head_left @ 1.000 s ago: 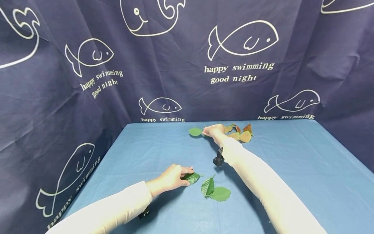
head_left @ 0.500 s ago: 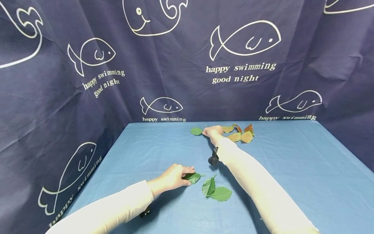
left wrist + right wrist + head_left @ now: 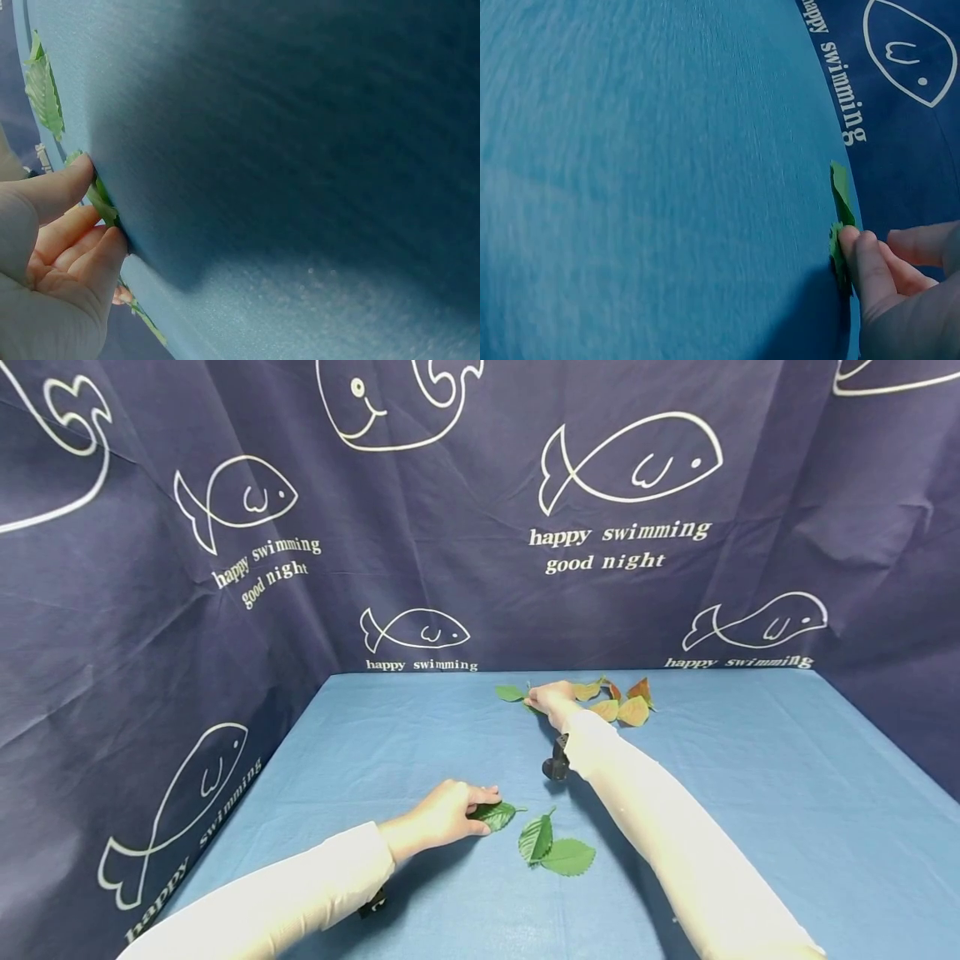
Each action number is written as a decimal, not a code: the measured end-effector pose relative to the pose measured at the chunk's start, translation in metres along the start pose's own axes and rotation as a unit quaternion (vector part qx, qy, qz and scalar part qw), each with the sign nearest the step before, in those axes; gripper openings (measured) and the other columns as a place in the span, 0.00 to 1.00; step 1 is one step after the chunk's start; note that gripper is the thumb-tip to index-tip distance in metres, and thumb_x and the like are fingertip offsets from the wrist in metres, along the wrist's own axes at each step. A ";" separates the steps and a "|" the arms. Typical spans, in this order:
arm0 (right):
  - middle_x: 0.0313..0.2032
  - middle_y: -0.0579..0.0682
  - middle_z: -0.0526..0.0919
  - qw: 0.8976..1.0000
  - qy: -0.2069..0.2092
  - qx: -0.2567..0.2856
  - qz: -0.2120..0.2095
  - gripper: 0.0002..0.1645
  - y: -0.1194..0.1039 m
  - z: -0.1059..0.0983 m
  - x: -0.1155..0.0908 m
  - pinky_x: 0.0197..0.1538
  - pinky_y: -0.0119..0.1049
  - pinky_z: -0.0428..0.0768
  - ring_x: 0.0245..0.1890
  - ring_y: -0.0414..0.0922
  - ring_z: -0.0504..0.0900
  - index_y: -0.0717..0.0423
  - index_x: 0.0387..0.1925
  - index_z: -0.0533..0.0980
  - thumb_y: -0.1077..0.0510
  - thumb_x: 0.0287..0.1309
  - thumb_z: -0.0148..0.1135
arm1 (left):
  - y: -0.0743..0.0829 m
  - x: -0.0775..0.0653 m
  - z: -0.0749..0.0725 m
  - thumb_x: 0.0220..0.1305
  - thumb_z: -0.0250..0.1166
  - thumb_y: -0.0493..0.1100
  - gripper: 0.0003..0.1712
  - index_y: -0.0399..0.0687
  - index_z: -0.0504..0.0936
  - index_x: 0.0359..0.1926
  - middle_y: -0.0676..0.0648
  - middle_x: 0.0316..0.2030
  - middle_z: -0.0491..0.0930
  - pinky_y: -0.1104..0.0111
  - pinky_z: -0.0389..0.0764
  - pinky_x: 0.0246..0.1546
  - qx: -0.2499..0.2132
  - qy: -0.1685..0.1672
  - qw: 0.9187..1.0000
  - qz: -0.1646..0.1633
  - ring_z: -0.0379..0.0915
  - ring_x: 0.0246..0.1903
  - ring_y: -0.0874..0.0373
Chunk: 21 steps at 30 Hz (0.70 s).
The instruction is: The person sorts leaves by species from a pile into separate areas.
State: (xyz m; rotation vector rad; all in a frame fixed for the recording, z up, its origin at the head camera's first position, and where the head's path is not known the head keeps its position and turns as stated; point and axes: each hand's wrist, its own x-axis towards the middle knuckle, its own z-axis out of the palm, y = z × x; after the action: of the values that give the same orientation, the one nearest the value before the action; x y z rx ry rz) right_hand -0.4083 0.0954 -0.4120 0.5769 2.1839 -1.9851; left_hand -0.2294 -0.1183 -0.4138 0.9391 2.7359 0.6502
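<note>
Near the front middle of the table, my left hand holds a serrated green leaf between thumb and fingers, low at the cloth. In the left wrist view, that leaf is partly hidden by the fingers. At the far side, my right hand has its fingertips at the near end of another green leaf. The right wrist view has two green pieces by these fingertips: an upper leaf and a lower leaf, partly covered by the hand.
Two more green leaves, one darker and one lighter, overlap right of my left hand. Several yellow and reddish-brown leaves lie beyond my right wrist. A dark curtain with fish drawings stands behind the blue table cloth.
My right hand has shifted slightly right over the last half second, and the far green leaf has moved with it and turned a little. My left hand stays in place.
</note>
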 end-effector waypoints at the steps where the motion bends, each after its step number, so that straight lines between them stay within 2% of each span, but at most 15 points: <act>1: 0.59 0.59 0.78 1.000 -0.004 -0.002 0.005 0.25 0.000 -0.001 0.001 0.65 0.39 0.73 0.55 0.47 0.82 0.65 0.62 0.70 0.65 0.64 0.56 | 0.000 0.000 0.000 0.56 0.73 0.42 0.28 0.45 0.80 0.59 0.46 0.61 0.76 0.63 0.79 0.56 0.000 0.000 1.000 0.000 0.75 0.59 0.50; 4: 0.57 0.61 0.79 1.000 -0.018 0.009 0.007 0.23 0.000 -0.005 0.006 0.61 0.37 0.76 0.49 0.46 0.85 0.66 0.60 0.72 0.66 0.64 0.56 | 0.001 0.000 0.000 0.56 0.72 0.42 0.28 0.44 0.80 0.59 0.45 0.61 0.76 0.62 0.79 0.56 -0.001 0.000 1.000 0.001 0.75 0.59 0.50; 7: 0.51 0.63 0.82 1.000 -0.019 0.014 -0.003 0.19 -0.002 -0.008 0.011 0.49 0.31 0.83 0.39 0.44 0.88 0.69 0.55 0.75 0.69 0.61 0.57 | 0.001 0.000 0.000 0.56 0.72 0.42 0.28 0.44 0.80 0.59 0.45 0.60 0.76 0.62 0.79 0.55 -0.001 0.001 1.000 0.002 0.75 0.58 0.50; 10: 0.50 0.64 0.82 1.000 -0.018 0.012 -0.012 0.19 -0.005 -0.010 0.012 0.44 0.29 0.84 0.35 0.43 0.87 0.70 0.53 0.76 0.71 0.60 0.57 | 0.002 0.000 -0.001 0.56 0.72 0.41 0.28 0.44 0.80 0.59 0.45 0.61 0.76 0.62 0.79 0.55 -0.004 0.001 1.000 0.002 0.75 0.58 0.49; 16: 0.55 0.64 0.79 0.999 -0.017 0.018 -0.032 0.20 -0.011 -0.017 -0.005 0.53 0.33 0.82 0.44 0.47 0.87 0.71 0.55 0.74 0.71 0.60 0.57 | 0.003 -0.001 -0.002 0.56 0.72 0.41 0.28 0.43 0.80 0.58 0.44 0.60 0.76 0.62 0.79 0.55 -0.011 0.000 1.000 -0.001 0.75 0.58 0.49; 21: 0.58 0.67 0.76 0.998 -0.042 0.020 -0.040 0.22 -0.016 -0.024 -0.018 0.57 0.36 0.80 0.56 0.54 0.81 0.75 0.57 0.71 0.71 0.61 0.57 | 0.003 -0.001 -0.002 0.55 0.72 0.40 0.28 0.43 0.80 0.58 0.44 0.60 0.76 0.62 0.80 0.54 -0.014 -0.001 1.000 -0.003 0.75 0.58 0.49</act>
State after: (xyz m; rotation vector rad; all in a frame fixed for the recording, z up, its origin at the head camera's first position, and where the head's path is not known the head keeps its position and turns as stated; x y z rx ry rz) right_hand -0.3935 0.1144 -0.3881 0.4082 2.1545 -2.0572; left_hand -0.2272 -0.1177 -0.4102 0.9233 2.7187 0.6851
